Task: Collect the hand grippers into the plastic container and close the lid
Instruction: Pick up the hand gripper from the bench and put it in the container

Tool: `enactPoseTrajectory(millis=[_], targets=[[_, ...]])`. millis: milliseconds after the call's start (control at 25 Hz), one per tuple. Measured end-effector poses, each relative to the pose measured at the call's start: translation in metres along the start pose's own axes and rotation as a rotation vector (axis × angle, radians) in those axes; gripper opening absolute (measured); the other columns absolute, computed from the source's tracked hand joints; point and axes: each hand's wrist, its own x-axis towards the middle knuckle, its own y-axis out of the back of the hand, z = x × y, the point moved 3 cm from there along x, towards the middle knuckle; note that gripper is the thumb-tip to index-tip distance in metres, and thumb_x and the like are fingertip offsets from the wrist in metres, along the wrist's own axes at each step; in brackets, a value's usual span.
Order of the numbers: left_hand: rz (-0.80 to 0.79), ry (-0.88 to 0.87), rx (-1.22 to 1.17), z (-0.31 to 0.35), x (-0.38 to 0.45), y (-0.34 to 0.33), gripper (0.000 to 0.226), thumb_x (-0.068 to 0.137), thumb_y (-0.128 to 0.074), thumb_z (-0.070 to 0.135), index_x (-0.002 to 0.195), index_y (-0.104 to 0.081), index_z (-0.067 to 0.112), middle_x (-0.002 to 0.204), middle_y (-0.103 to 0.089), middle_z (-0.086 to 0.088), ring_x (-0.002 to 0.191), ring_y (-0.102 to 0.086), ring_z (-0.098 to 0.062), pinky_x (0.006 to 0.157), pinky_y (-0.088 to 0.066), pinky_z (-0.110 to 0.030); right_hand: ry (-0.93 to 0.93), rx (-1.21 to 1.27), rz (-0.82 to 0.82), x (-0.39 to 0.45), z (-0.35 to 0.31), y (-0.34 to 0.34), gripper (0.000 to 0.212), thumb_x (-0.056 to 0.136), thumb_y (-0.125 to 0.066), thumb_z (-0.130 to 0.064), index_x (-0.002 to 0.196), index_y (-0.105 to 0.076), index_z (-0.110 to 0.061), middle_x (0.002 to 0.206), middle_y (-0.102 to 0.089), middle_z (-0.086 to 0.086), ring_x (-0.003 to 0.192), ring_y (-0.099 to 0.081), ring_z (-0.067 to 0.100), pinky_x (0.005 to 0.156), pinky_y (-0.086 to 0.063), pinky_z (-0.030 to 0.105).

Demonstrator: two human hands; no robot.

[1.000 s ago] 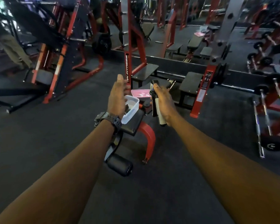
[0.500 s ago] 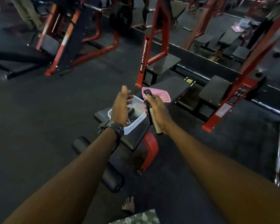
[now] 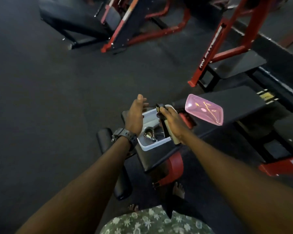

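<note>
Black-and-tan hand gripper [image 3: 165,125] clamped in right hand [image 3: 172,122], long axis steep, spring end up, directly over plastic container [image 3: 156,144] w/ another gripper inside. Left hand [image 3: 134,117] flat, empty, beside container's left wall. Pink lid [image 3: 204,109] lies right, on bench [image 3: 235,105].

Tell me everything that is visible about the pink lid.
The pink lid is a translucent plastic rectangle with rounded corners and a raised rim; a faint yellowish drawing shows on its surface. It lies off the container, flat on the black padded bench, beyond and to the right of the open plastic container. Nothing rests on it and neither hand touches it.
</note>
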Motion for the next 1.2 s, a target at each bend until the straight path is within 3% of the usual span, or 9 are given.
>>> enactPoseTrajectory(millis=[120, 320, 440, 520, 640, 760, 960, 1120, 1200], targets=[[0.104, 0.075, -0.018, -0.008, 0.005, -0.026, 0.071, 0.076, -0.029, 0.078, 0.113, -0.060, 0.027, 0.121, -0.065, -0.004, 0.115, -0.060, -0.022, 0.105, -0.044, -0.051, -0.042, -0.008, -0.164, 0.031, 0.018, 0.019, 0.056, 0.074, -0.055, -0.074, 0.105, -0.068, -0.030, 0.102, -0.076, -0.003, 0.099, -0.072, 0.018, 0.095, -0.057, 0.046], [0.224, 0.125, -0.043, -0.022, 0.013, -0.042, 0.070, 0.069, -0.030, 0.085, 0.107, -0.062, 0.035, 0.122, -0.066, -0.002, 0.115, -0.061, -0.020, 0.105, -0.045, -0.053, -0.088, -0.104, -0.349, 0.064, 0.029, 0.027, 0.058, 0.072, -0.059, -0.078, 0.112, -0.064, -0.036, 0.108, -0.076, -0.004, 0.102, -0.072, 0.016, 0.099, -0.054, 0.047], [0.280, 0.127, -0.092, -0.030, 0.027, -0.038, 0.068, 0.069, -0.031, 0.084, 0.105, -0.062, 0.035, 0.119, -0.066, -0.002, 0.114, -0.061, -0.021, 0.105, -0.045, -0.054, -0.098, -0.208, -0.460, 0.081, 0.033, 0.025, 0.067, 0.056, -0.078, -0.057, 0.115, -0.053, -0.034, 0.115, -0.073, -0.001, 0.106, -0.070, 0.018, 0.097, -0.056, 0.044], [0.314, 0.138, -0.110, -0.038, 0.034, -0.034, 0.068, 0.071, -0.031, 0.083, 0.105, -0.062, 0.033, 0.117, -0.066, -0.003, 0.113, -0.061, -0.022, 0.104, -0.045, -0.054, -0.080, -0.303, -0.497, 0.094, 0.033, 0.024, 0.067, 0.051, -0.077, -0.042, 0.111, -0.051, -0.029, 0.113, -0.072, 0.002, 0.106, -0.069, 0.019, 0.093, -0.057, 0.043], [0.355, 0.167, -0.174, -0.052, 0.035, -0.031, 0.071, 0.068, -0.035, 0.085, 0.103, -0.064, 0.030, 0.114, -0.066, -0.004, 0.113, -0.061, -0.026, 0.104, -0.046, -0.054, 0.072, -0.569, -0.518, 0.118, 0.020, 0.022, 0.036, 0.066, -0.073, -0.030, 0.099, -0.066, -0.018, 0.096, -0.073, 0.006, 0.091, -0.068, 0.020, 0.088, -0.057, 0.046], [0.437, 0.204, -0.170, -0.067, 0.033, -0.021, 0.073, 0.067, -0.031, 0.084, 0.105, -0.063, 0.031, 0.116, -0.067, -0.004, 0.112, -0.061, -0.023, 0.101, -0.046, -0.050, 0.172, -0.798, -0.649, 0.145, 0.016, 0.004, 0.017, 0.081, -0.071, -0.017, 0.098, -0.070, -0.013, 0.095, -0.073, 0.009, 0.092, -0.068, 0.026, 0.080, -0.056, 0.040], [0.630, 0.254, -0.238, -0.090, 0.039, -0.019, 0.069, 0.069, -0.031, 0.083, 0.101, -0.063, 0.031, 0.110, -0.069, 0.000, 0.107, -0.063, -0.020, 0.098, -0.050, -0.045, 0.144, -0.948, -0.930, 0.183, 0.048, -0.030, 0.048, 0.084, -0.074, -0.008, 0.127, -0.053, -0.015, 0.109, -0.063, 0.006, 0.085, -0.065, 0.018, 0.064, -0.051, 0.022], [0.693, 0.284, -0.280, -0.112, 0.047, -0.038, 0.066, 0.073, -0.029, 0.079, 0.101, -0.063, 0.030, 0.112, -0.067, -0.003, 0.097, -0.061, -0.015, 0.085, -0.047, -0.036, 0.294, -1.101, -1.058, 0.213, 0.082, -0.039, 0.045, 0.090, -0.070, -0.019, 0.132, -0.052, -0.014, 0.130, -0.062, 0.010, 0.116, -0.060, 0.027, 0.089, -0.043, 0.029], [0.723, 0.308, -0.305, -0.119, 0.054, -0.044, 0.069, 0.074, -0.028, 0.077, 0.106, -0.062, 0.026, 0.113, -0.066, -0.004, 0.098, -0.059, -0.016, 0.086, -0.046, -0.037, 0.345, -1.154, -1.114, 0.227, 0.096, -0.041, 0.045, 0.092, -0.068, -0.020, 0.133, -0.052, -0.014, 0.136, -0.061, 0.012, 0.124, -0.057, 0.031, 0.098, -0.042, 0.034]])
